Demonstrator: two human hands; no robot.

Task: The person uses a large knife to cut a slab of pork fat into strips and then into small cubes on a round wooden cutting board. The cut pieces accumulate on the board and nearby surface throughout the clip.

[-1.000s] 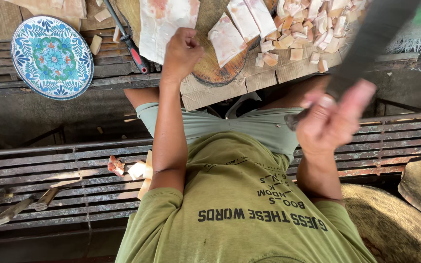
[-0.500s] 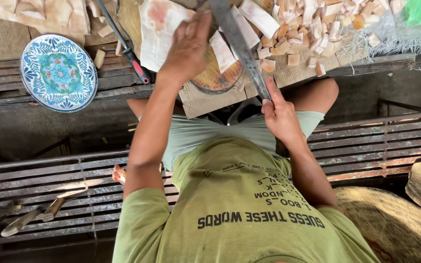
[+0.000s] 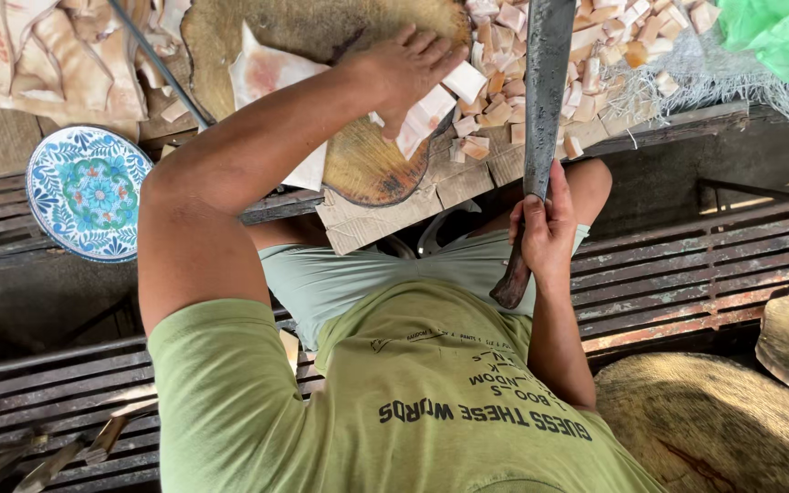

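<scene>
Head view looks straight down a green shirt to the work, so everything appears upside down from where I stand. Far left, a blue patterned plate (image 3: 87, 190) sits on the dark slatted bench (image 3: 687, 265), apart from the cutting and out of the blade's way. Beyond it, pale sheets of hide or fat (image 3: 38, 55) are heaped near the top corner, within reach.

Moving right, the left hand (image 3: 408, 68) lies palm-down with fingers spread on a pale slab (image 3: 271, 78) draped over the round wooden chopping block (image 3: 372, 164), probably pinning it so it cannot slide. Its fingertips rest beside a few cut white pieces (image 3: 431, 110). The block stands on a flat sheet of cardboard (image 3: 385, 219), likely there to catch scraps.

Right again, the right hand (image 3: 545, 228) is wrapped tight around the dark handle of a long, heavy cleaver (image 3: 548, 82), thumb along the side, blade pointing away over the block edge. Past the blade lies a heap of small cubes (image 3: 595, 46), pushed aside on a frayed woven sack (image 3: 687, 73). A green plastic bag (image 3: 778, 36) fills the top right corner.
</scene>
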